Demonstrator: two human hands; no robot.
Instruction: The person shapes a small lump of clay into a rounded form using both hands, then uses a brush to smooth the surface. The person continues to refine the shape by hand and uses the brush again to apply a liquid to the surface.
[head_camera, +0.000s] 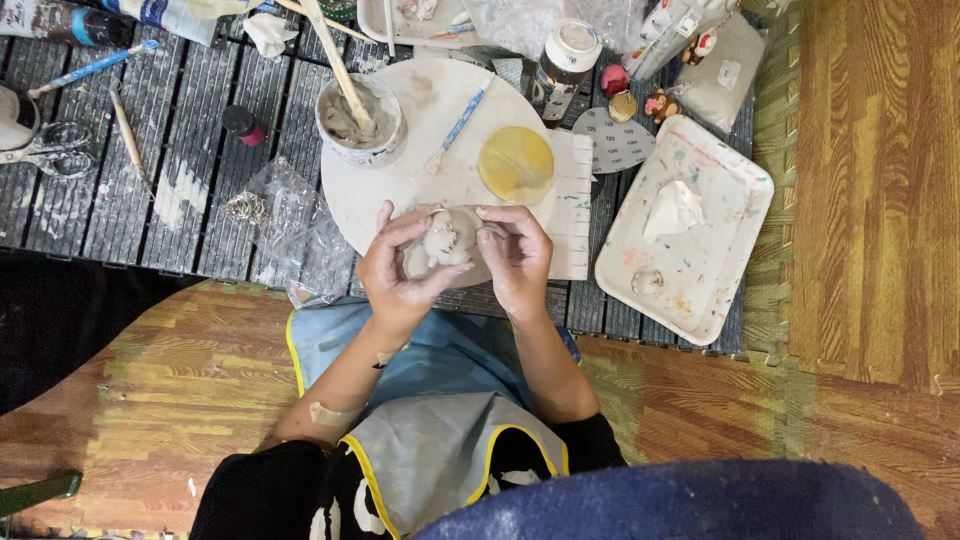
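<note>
A small pale clay figure (447, 238) sits between my two hands, just above the near edge of a round white work board (420, 170). My left hand (398, 268) cups it from the left and below. From the right, my right hand (515, 252) pinches it with fingertips on the clay. Both hands are smeared with clay. On the board lie a yellow sponge disc (516, 164), a blue-handled brush (458, 128) and a cup of grey slip (360, 120) with a wooden stick in it.
A paint-stained white tray (700, 262) with crumpled tissue lies to the right. A crinkled plastic bag (285, 215), scissors (50, 150), wooden tools, bottles and small painted figurines (640, 100) crowd the dark slatted table. Wooden floor lies to the right and below.
</note>
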